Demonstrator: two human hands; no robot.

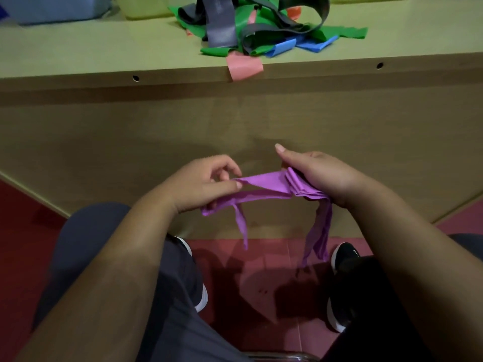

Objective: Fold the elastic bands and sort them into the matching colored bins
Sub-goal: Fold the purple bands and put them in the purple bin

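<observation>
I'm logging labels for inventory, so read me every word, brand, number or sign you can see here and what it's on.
No readable words or numbers in this view.
The purple band, gripped by left hand and right hand: plain, no print.
The grey band in the pile on the table: no legible print.
The black shoe: small white mark, too small to read.
</observation>
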